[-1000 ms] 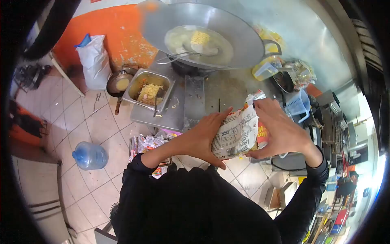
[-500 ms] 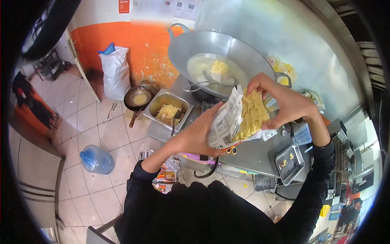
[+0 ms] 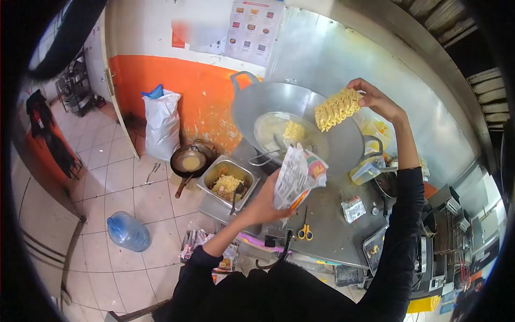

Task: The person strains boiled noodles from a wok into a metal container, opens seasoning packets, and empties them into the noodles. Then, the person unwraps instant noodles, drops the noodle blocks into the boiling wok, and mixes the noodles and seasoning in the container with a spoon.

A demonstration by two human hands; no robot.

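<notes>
My right hand (image 3: 375, 100) grips a dry noodle block (image 3: 338, 109) by its upper end, raised over the right side of a large wok (image 3: 300, 96). Cloudy liquid fills the wok's bottom, where another noodle block (image 3: 294, 131) sits partly above the surface beside a wire-handled tool (image 3: 266, 157). Closer to me, my left hand (image 3: 263, 201) is closed around a torn noodle packet (image 3: 295, 180), its opened end tilted up toward the wok. Whether anything is left inside the packet cannot be seen.
Left of the wok stand a steel pan of noodles (image 3: 203, 180) and a small frying pan (image 3: 179, 161). Yellow scissors (image 3: 305, 232), a small packet (image 3: 353, 210) and a metal tray (image 3: 370, 249) lie on the counter. A water bottle (image 3: 129, 232) is on the floor.
My right hand has drawn the noodle block out of the packet and carried it up and right, over the wok. The left hand still holds the packet, now lower. The view has tilted upward.
</notes>
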